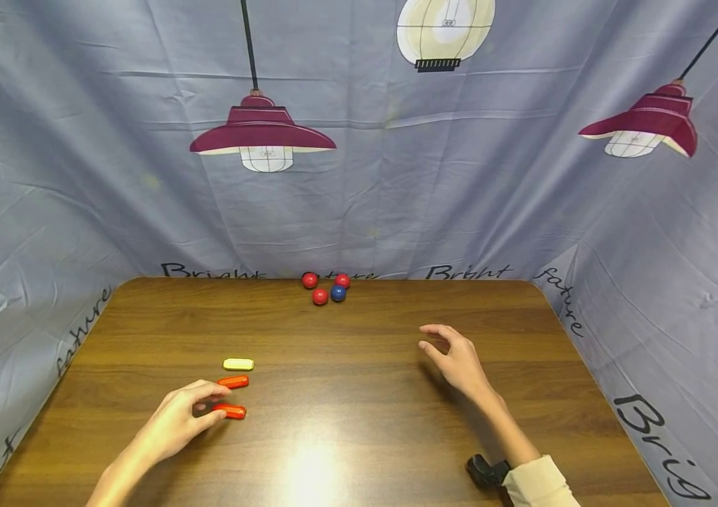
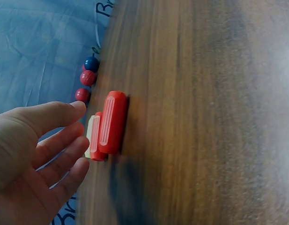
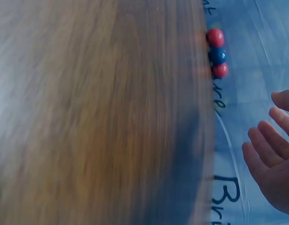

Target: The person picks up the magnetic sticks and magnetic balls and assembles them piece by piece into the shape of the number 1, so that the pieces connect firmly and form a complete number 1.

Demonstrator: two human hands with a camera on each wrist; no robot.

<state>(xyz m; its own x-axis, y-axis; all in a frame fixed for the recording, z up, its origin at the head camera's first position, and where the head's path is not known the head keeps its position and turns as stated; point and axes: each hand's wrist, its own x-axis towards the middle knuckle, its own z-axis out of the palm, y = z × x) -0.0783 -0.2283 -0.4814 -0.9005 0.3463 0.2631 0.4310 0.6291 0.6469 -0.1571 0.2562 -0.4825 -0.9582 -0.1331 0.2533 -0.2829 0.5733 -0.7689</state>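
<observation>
Two red blocks (image 1: 233, 411) and one yellow block (image 1: 238, 365) lay left on the worktop (image 1: 346, 352), seemingly none lifted yet, left hand (image 1: 174, 421) and right hand (image 1: 459, 362) empty, fingers apart.

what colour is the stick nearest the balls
Yellow. That stick shows best in the head view, where nothing covers it.

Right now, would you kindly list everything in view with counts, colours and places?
Table: one, brown, head view's lower half
Curtain: count unclear, grey-blue, behind and beside table
Printed lamps: three, two maroon, one cream, on curtain
Lettering: several words, black, on curtain
Bars: three, two red, one yellow, table's left
Balls: four, three red, one blue, table's far edge
Wrist device: one, black, right wrist
Sleeve: one, beige, right forearm
Left hand: one, by bars
Right hand: one, over table's right
</observation>
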